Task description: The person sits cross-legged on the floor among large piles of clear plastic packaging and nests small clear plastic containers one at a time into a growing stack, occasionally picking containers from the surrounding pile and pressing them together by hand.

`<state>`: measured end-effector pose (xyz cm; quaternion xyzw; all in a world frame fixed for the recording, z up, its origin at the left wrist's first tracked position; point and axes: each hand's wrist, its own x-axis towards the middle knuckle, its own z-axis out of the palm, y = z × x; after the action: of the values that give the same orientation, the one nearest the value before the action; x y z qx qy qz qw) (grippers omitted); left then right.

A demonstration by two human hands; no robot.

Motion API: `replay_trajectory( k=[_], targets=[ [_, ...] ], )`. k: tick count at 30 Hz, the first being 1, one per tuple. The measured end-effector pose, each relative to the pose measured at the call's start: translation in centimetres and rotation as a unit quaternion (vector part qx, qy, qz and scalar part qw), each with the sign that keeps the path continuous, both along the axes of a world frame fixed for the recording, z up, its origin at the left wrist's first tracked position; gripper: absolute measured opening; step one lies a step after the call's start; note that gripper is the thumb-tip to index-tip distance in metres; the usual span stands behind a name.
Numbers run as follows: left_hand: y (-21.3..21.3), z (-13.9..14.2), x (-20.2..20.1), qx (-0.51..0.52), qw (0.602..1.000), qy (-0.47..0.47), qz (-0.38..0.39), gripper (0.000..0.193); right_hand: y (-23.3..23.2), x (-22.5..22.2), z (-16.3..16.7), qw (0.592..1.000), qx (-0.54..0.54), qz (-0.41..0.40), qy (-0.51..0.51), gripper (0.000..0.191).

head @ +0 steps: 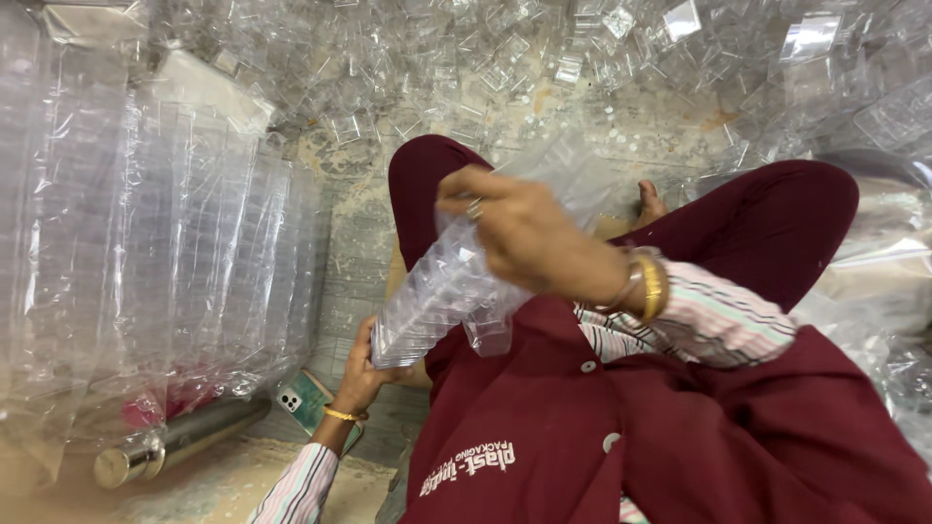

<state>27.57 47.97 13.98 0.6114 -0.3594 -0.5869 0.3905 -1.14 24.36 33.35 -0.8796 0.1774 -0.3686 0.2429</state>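
Head cam, looking down at my lap. I'm seated on the floor (359,243), legs in maroon trousers folded.

Left hand (361,374) is curled around the lower end of a stack of clear plastic trays (442,291), fingers wrapped on its edge, thumb on the near side. It has a gold bangle at the wrist and a striped sleeve below it.

Right hand (519,233) is closed over the upper end of the same stack, gripping from above, with a ring on one finger and gold bangles (649,286) at the wrist. Can't tell exactly how many trays the fingers pinch; the plastic is transparent and overlaps.

The stack is held in the air over my left thigh, tilted, low end toward the left hand, high end under the right.

Around me:
- Wide pile of loose clear plastic pieces (544,58) across the floor ahead, well apart from the hands.
- Large clear plastic bags (165,243) filled with stacked trays on my left.
- Smartphone with a green back (309,403) on the floor just beside the left wrist.
- Steel bottle (180,439) lying on its side near the phone, against the bags.
- More crumpled clear plastic (883,291) on my right.
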Motion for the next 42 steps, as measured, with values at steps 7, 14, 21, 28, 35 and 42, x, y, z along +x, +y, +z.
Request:
replay_trajectory(
  k=[7, 14, 21, 28, 35, 42],
  targets=[
    [1.2, 2.8, 3.6, 0.083, 0.995, -0.051, -0.013, 0.092, 3.6, 3.4, -1.3, 0.986, -0.048, -0.018, 0.157, 0.006],
    [-1.3, 6.9, 5.4, 0.051, 0.986, -0.150, -0.047, 0.089, 4.8, 4.4, -1.3, 0.960, -0.188, -0.031, 0.203, 0.013],
    [-5.7, 13.9, 4.0, -0.178, 0.891, -0.415, -0.053, 0.079, 4.4, 4.8, -1.9, 0.976, -0.165, 0.007, 0.142, 0.015],
    [-12.0, 17.4, -1.4, -0.438, 0.650, -0.590, -0.195, 0.051, 4.3, 4.6, -1.3, 0.992, -0.098, 0.032, 0.077, 0.026],
    [-13.3, 17.6, -5.8, -0.488, 0.587, -0.609, -0.215, 0.032, 3.5, 3.7, -1.9, 0.998, -0.053, -0.028, 0.012, 0.024],
    [-11.5, 19.7, -6.1, -0.353, 0.801, -0.442, -0.199, 0.051, 4.4, 3.8, -1.5, 0.995, -0.050, -0.016, -0.080, 0.026]
  ],
)
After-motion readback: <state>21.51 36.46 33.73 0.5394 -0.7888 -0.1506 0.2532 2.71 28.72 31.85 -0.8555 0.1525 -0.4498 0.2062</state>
